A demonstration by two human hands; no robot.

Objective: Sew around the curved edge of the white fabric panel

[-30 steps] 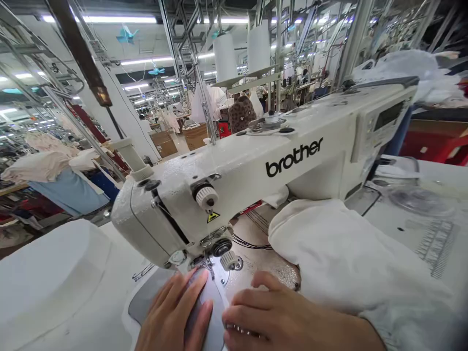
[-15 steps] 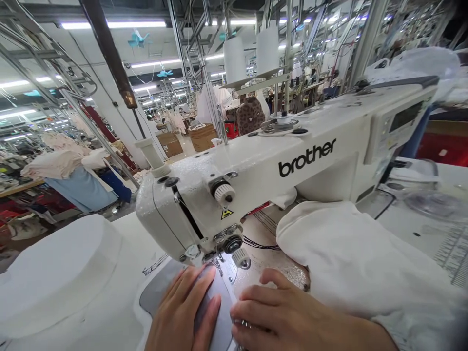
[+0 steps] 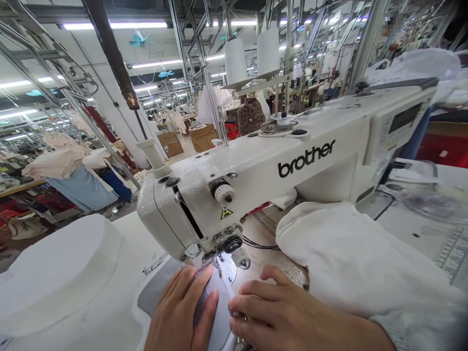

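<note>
Grey fabric [image 3: 215, 321] lies flat on the desk [image 3: 109, 302] right under the head of the white Brother sewing machine [image 3: 256, 170], with its far edge reaching up to the presser foot and needle [image 3: 218, 265]. The piece looks rounded at its left edge, and its long axis seems to run from the person toward the needle, though much of it is covered by the hands.

The left hand [image 3: 183, 317] presses flat on the fabric with fingers stretched out and together, fingertips pointing toward the needle and nearly at the foot. It grips nothing; it only holds the cloth down. The right hand [image 3: 285, 317] rests just beside it on the right, fingers curled down, with fingertips pressing the fabric's right edge near the needle plate. Whether these fingers pinch a fold or merely press cannot be told from this view.

Of the two, the left hand's fingertips lie nearer the needle, straight in front of it; the right hand sits to the side and slightly behind. A white garment bundle [image 3: 358, 263] is heaped against the right wrist, on the desk under the machine arm. Two thread cones [image 3: 252, 53] stand behind the machine.
</note>
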